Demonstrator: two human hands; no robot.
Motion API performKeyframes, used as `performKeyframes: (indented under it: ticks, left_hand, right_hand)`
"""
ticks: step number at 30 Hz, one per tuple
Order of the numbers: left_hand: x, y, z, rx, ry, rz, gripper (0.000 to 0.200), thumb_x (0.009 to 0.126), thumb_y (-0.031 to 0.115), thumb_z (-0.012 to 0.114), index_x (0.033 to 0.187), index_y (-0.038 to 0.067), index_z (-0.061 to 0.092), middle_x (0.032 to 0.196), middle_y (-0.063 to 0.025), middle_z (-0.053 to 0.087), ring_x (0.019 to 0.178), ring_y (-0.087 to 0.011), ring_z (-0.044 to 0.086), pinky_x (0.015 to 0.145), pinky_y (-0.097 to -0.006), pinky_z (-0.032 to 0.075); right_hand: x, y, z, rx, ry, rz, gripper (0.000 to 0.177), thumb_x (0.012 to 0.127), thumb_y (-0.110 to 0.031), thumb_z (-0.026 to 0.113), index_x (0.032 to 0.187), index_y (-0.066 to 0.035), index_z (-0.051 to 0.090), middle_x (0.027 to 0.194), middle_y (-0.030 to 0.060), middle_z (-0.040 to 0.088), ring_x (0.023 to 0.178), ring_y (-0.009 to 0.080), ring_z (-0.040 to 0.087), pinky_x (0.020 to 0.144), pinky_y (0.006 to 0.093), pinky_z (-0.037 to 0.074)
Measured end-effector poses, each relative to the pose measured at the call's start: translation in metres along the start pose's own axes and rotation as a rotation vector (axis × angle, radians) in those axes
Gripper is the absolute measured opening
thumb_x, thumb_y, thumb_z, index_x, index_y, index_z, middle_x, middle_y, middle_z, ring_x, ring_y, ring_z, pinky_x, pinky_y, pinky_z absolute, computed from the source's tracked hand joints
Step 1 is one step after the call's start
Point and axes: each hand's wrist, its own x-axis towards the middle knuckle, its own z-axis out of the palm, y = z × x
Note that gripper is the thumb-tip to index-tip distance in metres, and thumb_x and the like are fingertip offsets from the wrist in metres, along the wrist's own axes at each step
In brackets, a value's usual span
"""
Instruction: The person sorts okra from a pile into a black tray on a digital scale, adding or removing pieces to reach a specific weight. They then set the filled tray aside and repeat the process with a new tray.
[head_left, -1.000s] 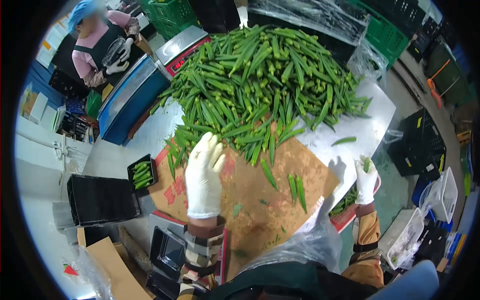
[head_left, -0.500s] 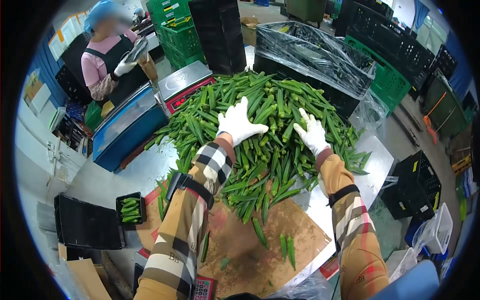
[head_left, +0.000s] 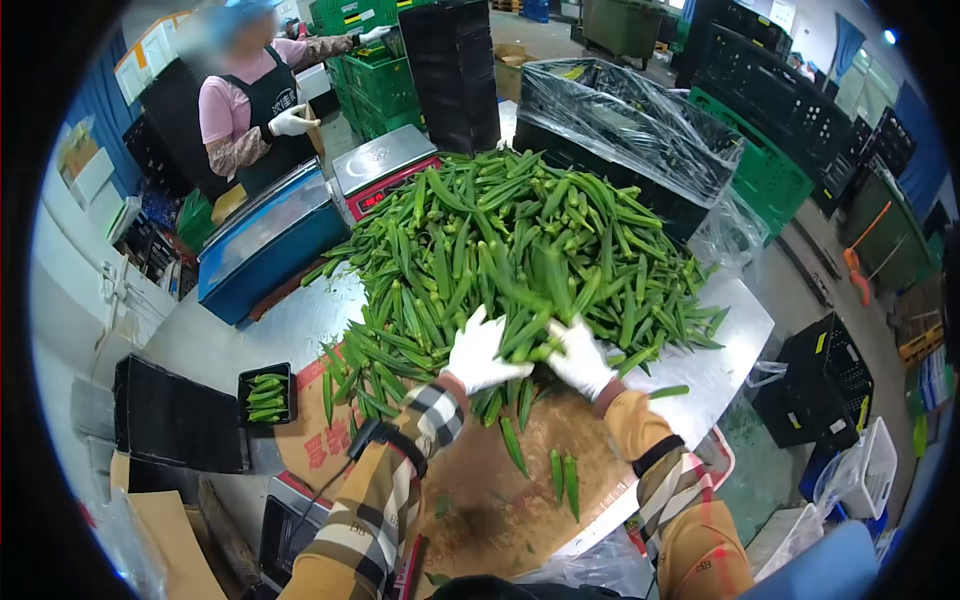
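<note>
A large heap of green okra (head_left: 440, 260) covers the middle of the metal table. At its near edge my gloved left hand (head_left: 484, 352) lies against the pods, fingers spread and thumb stretched toward the right. My gloved right hand (head_left: 580, 360) faces it, fingers extended against okra, slightly blurred. Several pods lie between the two hands, and those just above them are smeared by motion. Some fingertips are hidden among the okra. A few loose pods (head_left: 570, 485) rest on the brown cardboard (head_left: 480, 500) closer to me.
A small black tray (head_left: 292, 392) with okra is at left, beside stacked black trays (head_left: 175, 415). A scale (head_left: 383, 160) and a blue box-shaped device (head_left: 270, 240) stand behind left. A plastic-wrapped crate (head_left: 625, 130) borders the heap. A co-worker (head_left: 255, 110) stands at back left.
Both my hands have come toward me and closer together, from the top of the heap to its near edge. Okra has shifted nearer with them. The co-worker's arm now reaches toward the green crates.
</note>
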Motion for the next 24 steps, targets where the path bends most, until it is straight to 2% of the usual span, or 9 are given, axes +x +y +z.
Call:
performKeyframes:
  ticks: [1, 3, 5, 7, 9, 11, 12, 19, 24]
  left_hand:
    - [-0.014, -0.006, 0.013, 0.056, -0.014, 0.108, 0.096, 0.071, 0.067, 0.075, 0.15, 0.02, 0.048, 0.148, -0.0121, 0.052, 0.145, -0.044, 0.033, 0.119, -0.0636, 0.022]
    - [-0.063, 0.027, -0.006, 0.222, 0.015, -0.076, 0.084, 0.073, 0.069, 0.072, 0.142, 0.023, 0.056, 0.142, -0.0071, 0.057, 0.14, -0.0333, 0.042, 0.122, -0.0532, 0.023]
    - [-0.101, 0.005, 0.018, 0.026, -0.027, -0.159, 0.082, 0.071, 0.069, 0.073, 0.137, 0.023, 0.059, 0.139, -0.0048, 0.058, 0.137, -0.034, 0.044, 0.118, -0.0548, 0.029]
    - [-0.126, 0.054, -0.013, 0.29, -0.177, -0.144, 0.07, 0.075, 0.053, 0.075, 0.133, 0.019, 0.06, 0.138, -0.0061, 0.058, 0.134, -0.0371, 0.045, 0.111, -0.0626, 0.036]
    - [-0.164, 0.022, 0.025, 0.462, -0.248, -0.2, 0.07, 0.077, 0.042, 0.076, 0.14, 0.019, 0.056, 0.147, -0.0095, 0.052, 0.14, -0.0402, 0.039, 0.108, -0.0731, 0.033]
    - [-0.195, 0.066, 0.011, 0.568, -0.241, -0.238, 0.077, 0.078, 0.034, 0.076, 0.149, 0.022, 0.047, 0.158, -0.0109, 0.04, 0.147, -0.0428, 0.03, 0.105, -0.08, 0.029]
    - [-0.204, 0.093, -0.004, 0.483, -0.322, -0.312, 0.089, 0.077, 0.028, 0.077, 0.156, 0.024, 0.037, 0.163, -0.0129, 0.03, 0.151, -0.0444, 0.022, 0.107, -0.0785, 0.029]
    - [-0.303, 0.155, 0.023, 0.291, -0.216, -0.438, 0.108, 0.075, 0.026, 0.08, 0.163, 0.023, 0.018, 0.167, -0.0176, 0.02, 0.15, -0.0479, 0.021, 0.103, -0.0708, 0.038]
    - [-0.341, 0.175, 0.029, 0.287, -0.184, -0.349, 0.089, 0.079, 0.028, 0.076, 0.157, 0.016, 0.035, 0.166, -0.0179, 0.021, 0.15, -0.0463, 0.024, 0.099, -0.0623, 0.041]
  right_hand:
    - [-0.017, -0.011, 0.014, 0.081, -0.066, -0.005, 0.063, 0.088, -0.03, 0.07, 0.148, -0.023, 0.053, 0.158, 0.0237, 0.037, 0.138, 0.0447, 0.044, 0.116, 0.046, 0.038]
    - [-0.057, -0.044, 0.027, 0.214, -0.15, -0.003, 0.059, 0.091, -0.019, 0.067, 0.148, -0.017, 0.053, 0.162, 0.0195, 0.033, 0.144, 0.0413, 0.038, 0.122, 0.0427, 0.031]
    - [-0.082, -0.063, 0.02, 0.272, -0.143, -0.078, 0.063, 0.089, -0.019, 0.068, 0.149, -0.022, 0.052, 0.165, 0.0182, 0.026, 0.137, 0.0442, 0.045, 0.115, 0.0439, 0.04]
    - [-0.103, -0.074, 0.028, 0.186, -0.186, -0.195, 0.067, 0.081, -0.019, 0.072, 0.146, -0.021, 0.054, 0.166, 0.014, 0.025, 0.135, 0.0436, 0.046, 0.104, 0.053, 0.047]
    - [-0.126, -0.094, 0.02, 0.039, -0.27, -0.293, 0.067, 0.079, -0.019, 0.073, 0.144, -0.02, 0.055, 0.164, 0.0134, 0.027, 0.138, 0.043, 0.042, 0.103, 0.0558, 0.046]
    - [-0.152, -0.107, 0.021, -0.082, -0.357, -0.361, 0.076, 0.075, -0.022, 0.079, 0.146, -0.023, 0.052, 0.161, 0.0129, 0.032, 0.141, 0.043, 0.037, 0.107, 0.0599, 0.041]
    - [-0.167, -0.11, 0.021, -0.136, -0.331, -0.39, 0.077, 0.074, -0.023, 0.08, 0.146, -0.024, 0.052, 0.161, 0.0128, 0.033, 0.142, 0.0428, 0.036, 0.11, 0.0599, 0.039]
    - [-0.262, -0.107, 0.028, -0.178, -0.201, -0.335, 0.087, 0.072, -0.003, 0.071, 0.153, -0.02, 0.043, 0.158, 0.0133, 0.04, 0.145, 0.0399, 0.036, 0.122, 0.0587, 0.023]
    - [-0.295, -0.1, 0.02, -0.069, -0.203, -0.216, 0.093, 0.068, 0.001, 0.067, 0.155, -0.02, 0.041, 0.16, 0.0134, 0.036, 0.149, 0.0393, 0.03, 0.123, 0.0544, 0.022]
